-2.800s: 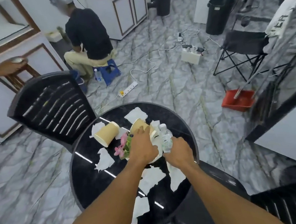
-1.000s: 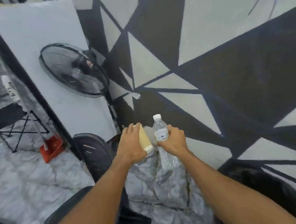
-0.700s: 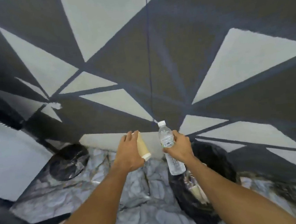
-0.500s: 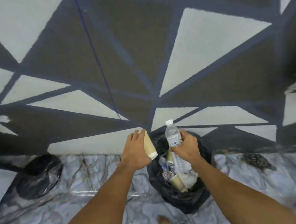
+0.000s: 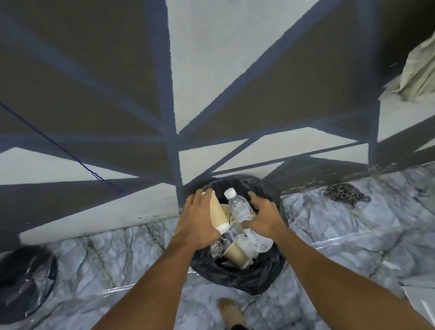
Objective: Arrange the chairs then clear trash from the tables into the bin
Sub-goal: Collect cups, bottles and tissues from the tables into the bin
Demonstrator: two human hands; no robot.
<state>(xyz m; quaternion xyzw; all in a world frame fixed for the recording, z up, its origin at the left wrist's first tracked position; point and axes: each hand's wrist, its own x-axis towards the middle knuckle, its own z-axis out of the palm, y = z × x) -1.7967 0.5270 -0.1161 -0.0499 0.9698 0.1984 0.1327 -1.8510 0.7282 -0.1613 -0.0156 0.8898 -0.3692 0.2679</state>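
A bin lined with a black bag (image 5: 251,281) stands on the marble floor against the painted wall. It holds a paper cup (image 5: 235,253) and crumpled clear plastic. Both my hands hover over its mouth. My left hand (image 5: 199,222) grips a tan paper cup (image 5: 217,212), rim pointing down. My right hand (image 5: 265,217) has its fingers spread and straight. The clear water bottle (image 5: 239,207) leans between its thumb and fingers above the bin, cap up.
The geometric wall (image 5: 230,83) rises right behind the bin. A dark round bag-covered object (image 5: 18,285) lies on the floor at left. A chain heap (image 5: 344,192) sits at right, and my bare foot (image 5: 230,314) stands before the bin.
I turned from the table to the wall and stepped up to the bin. Both hands came down over its mouth, and my right hand's fingers loosened from the bottle.
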